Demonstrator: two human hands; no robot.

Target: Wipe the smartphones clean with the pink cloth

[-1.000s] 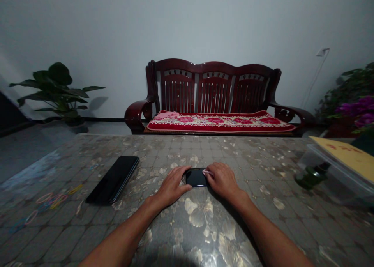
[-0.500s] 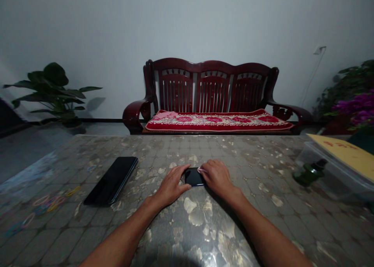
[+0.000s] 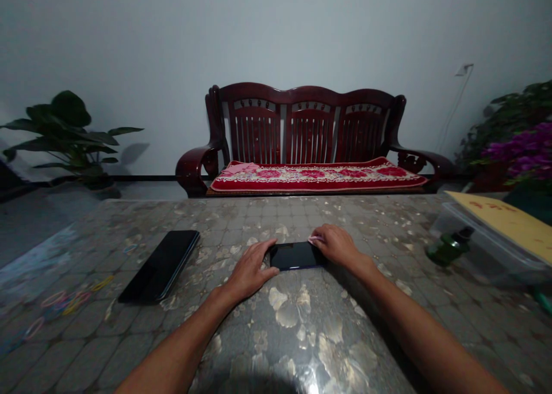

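A black phone (image 3: 296, 255) lies flat on the patterned table (image 3: 302, 325), screen up, lengthwise left to right. My left hand (image 3: 250, 269) grips its left end between thumb and fingers. At the phone's far right end, my right hand (image 3: 338, 245) pinches a small pale pink cloth (image 3: 316, 240) and presses it onto the screen. A second, larger black phone (image 3: 161, 264) rests untouched further left.
Coloured rubber bands (image 3: 64, 302) are scattered at the table's left. A green bottle (image 3: 446, 248) lies beside a clear plastic box (image 3: 495, 250) with a yellow sheet on it at the right. A red wooden bench (image 3: 308, 146) and potted plants stand beyond.
My right hand has slid right along the phone with the cloth, uncovering more of the screen. My left hand stays on the phone's left end. The view has shifted slightly.
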